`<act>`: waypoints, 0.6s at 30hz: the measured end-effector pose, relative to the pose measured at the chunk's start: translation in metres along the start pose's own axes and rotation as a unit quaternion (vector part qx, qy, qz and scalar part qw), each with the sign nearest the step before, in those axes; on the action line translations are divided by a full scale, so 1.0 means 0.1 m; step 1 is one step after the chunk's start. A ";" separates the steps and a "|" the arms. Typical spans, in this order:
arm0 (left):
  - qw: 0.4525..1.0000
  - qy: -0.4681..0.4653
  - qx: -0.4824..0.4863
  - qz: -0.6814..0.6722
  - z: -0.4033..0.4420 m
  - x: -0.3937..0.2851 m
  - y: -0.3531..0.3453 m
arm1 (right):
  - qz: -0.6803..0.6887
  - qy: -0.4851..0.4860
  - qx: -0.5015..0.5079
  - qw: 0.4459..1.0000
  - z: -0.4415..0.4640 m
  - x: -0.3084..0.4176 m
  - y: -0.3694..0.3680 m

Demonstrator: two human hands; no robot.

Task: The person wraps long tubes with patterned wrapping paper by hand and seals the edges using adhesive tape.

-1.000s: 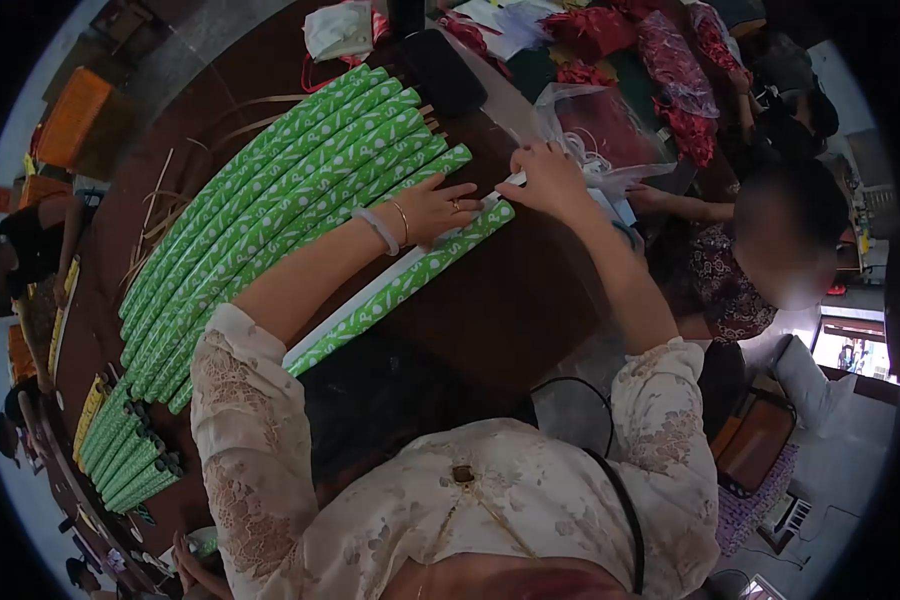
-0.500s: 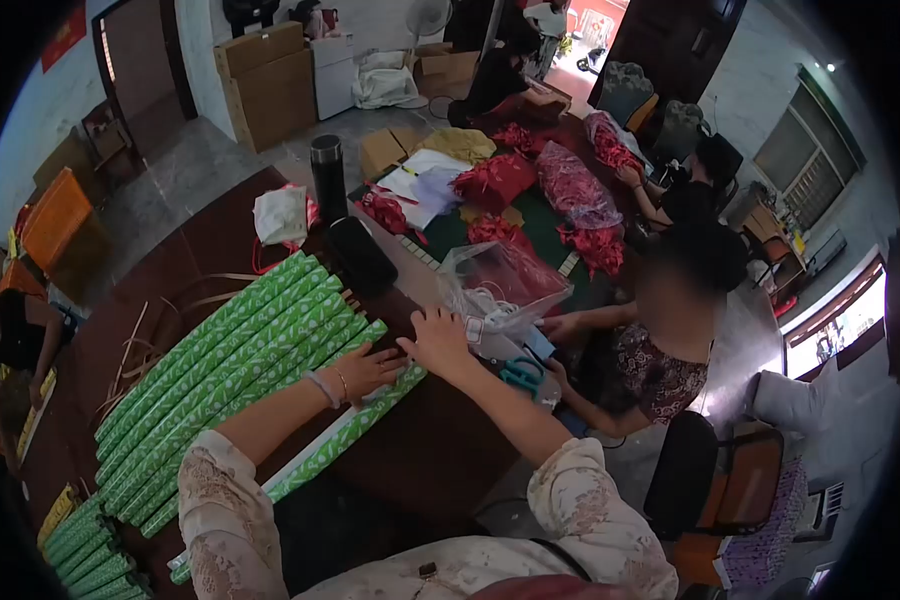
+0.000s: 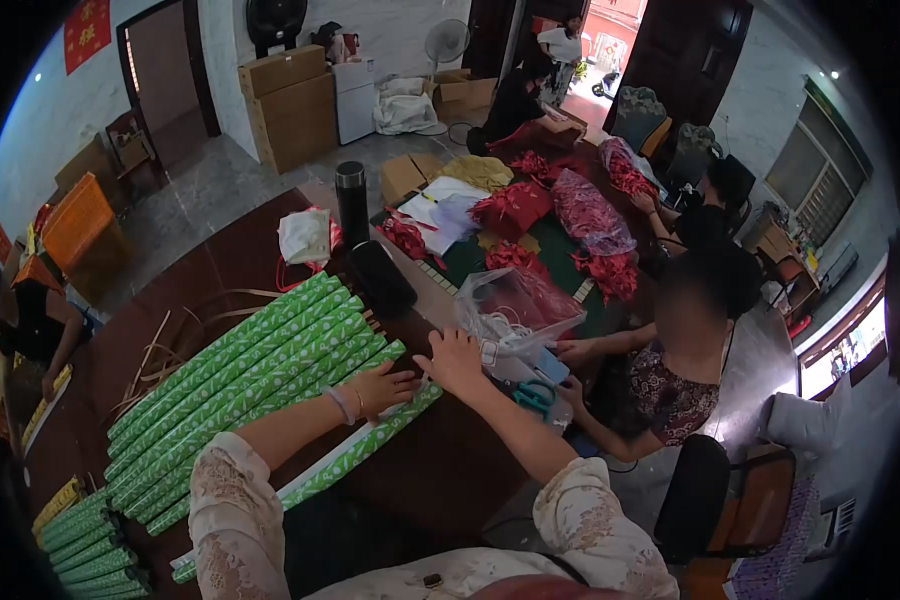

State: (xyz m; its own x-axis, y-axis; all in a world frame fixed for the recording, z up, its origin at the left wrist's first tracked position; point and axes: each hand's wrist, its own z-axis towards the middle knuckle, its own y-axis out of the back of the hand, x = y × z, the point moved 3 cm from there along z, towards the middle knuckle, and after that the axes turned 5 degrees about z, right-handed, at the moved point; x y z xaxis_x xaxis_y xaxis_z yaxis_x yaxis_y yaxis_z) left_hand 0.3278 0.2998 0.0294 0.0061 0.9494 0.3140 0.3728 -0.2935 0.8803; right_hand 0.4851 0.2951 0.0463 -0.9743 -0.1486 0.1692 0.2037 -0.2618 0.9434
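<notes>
My left hand (image 3: 382, 391) lies palm down with its fingers stretched over the front green roll of patterned paper (image 3: 368, 442). A plain white strip runs along that roll. My right hand (image 3: 452, 362) is just beyond the roll's far end, fingers spread and pointing down; whether the fingertips touch the roll or the table I cannot tell. Left of my hands lies a row of several similar green rolls (image 3: 238, 385), side by side. To the right of my right hand sit a clear plastic bag (image 3: 510, 310) and teal-handled scissors (image 3: 535, 396).
A black case (image 3: 382, 279) and a dark tumbler (image 3: 351, 203) stand behind the rolls on the brown table (image 3: 235, 235). Red bundles (image 3: 512, 210) cover the far part. A co-worker (image 3: 670, 380) sits close on my right, with a chair (image 3: 690, 500) nearby. More green rolls (image 3: 85, 545) lie at lower left.
My view has tilted slightly upward, so the whole scene sits lower and further right. Both hands stay about the same place by the front roll, with fingers still extended.
</notes>
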 end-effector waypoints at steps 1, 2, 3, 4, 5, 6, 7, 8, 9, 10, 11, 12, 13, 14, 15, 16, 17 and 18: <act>1.000 0.005 0.002 0.012 -0.01 -0.01 0.01 | 0.002 -0.001 0.003 1.000 -0.01 0.00 -0.04; 1.000 0.009 0.004 -0.006 -0.01 -0.02 0.02 | -0.002 0.004 -0.028 1.000 -0.01 -0.01 -0.05; 1.000 0.013 0.005 -0.009 0.00 -0.02 0.02 | -0.006 0.010 -0.058 0.998 -0.02 -0.03 -0.06; 1.000 0.018 0.008 -0.013 0.01 -0.03 0.01 | 0.018 0.005 -0.054 0.998 -0.03 -0.03 -0.03; 0.999 0.022 -0.001 -0.028 0.01 -0.02 0.00 | 0.019 0.006 -0.049 0.999 -0.04 -0.04 -0.05; 0.998 0.025 0.009 -0.059 0.00 -0.01 -0.02 | 0.044 -0.001 -0.063 0.997 -0.05 -0.05 -0.06; 0.995 0.029 0.017 -0.089 0.00 0.01 -0.01 | 0.067 -0.006 -0.077 0.995 -0.04 -0.06 -0.05; 0.991 0.030 0.015 -0.131 -0.02 0.03 0.05 | 0.075 -0.015 -0.050 0.996 -0.05 -0.06 -0.03; 0.990 0.033 0.015 -0.134 -0.01 0.03 0.00 | 0.075 -0.011 -0.048 0.996 -0.05 -0.06 -0.05; 0.984 0.044 -0.002 -0.174 0.01 0.05 -0.01 | 0.077 -0.004 -0.073 0.994 -0.05 -0.06 -0.05; 0.975 0.054 -0.020 -0.214 0.02 0.07 -0.02 | 0.079 0.003 -0.098 0.992 -0.05 -0.06 -0.05; 0.973 0.048 -0.087 -0.210 -0.01 0.10 -0.01 | 0.080 0.005 -0.096 0.992 -0.06 -0.06 -0.07; 0.972 0.050 -0.085 -0.212 -0.01 0.09 0.12 | 0.090 0.011 -0.118 0.989 -0.06 -0.05 -0.04; 0.917 0.196 -0.113 -0.330 0.04 0.15 0.27 | 0.099 0.018 -0.141 0.985 -0.06 -0.05 -0.02; 0.825 0.334 -0.136 -0.434 0.06 0.20 0.33 | 0.099 0.016 -0.147 0.984 -0.05 -0.09 -0.11; 0.797 0.350 -0.259 -0.419 0.12 0.18 0.28 | 0.099 0.017 -0.147 0.984 -0.05 -0.08 -0.09; 0.796 0.351 -0.260 -0.419 0.22 0.15 0.22 | 0.137 -0.001 -0.120 0.983 -0.05 -0.09 -0.09; 0.796 0.359 -0.262 -0.412 0.31 0.13 0.16 | 0.173 -0.019 -0.092 0.980 -0.04 -0.09 -0.08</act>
State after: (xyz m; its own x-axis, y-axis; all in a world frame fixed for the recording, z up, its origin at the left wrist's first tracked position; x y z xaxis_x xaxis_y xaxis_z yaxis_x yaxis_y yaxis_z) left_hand 0.3627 0.3111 0.0361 -0.6413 0.5911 -0.4891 -0.4629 0.2104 0.8611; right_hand 0.4930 0.2948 0.0358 -0.8456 -0.2248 0.4841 0.5337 -0.3706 0.7602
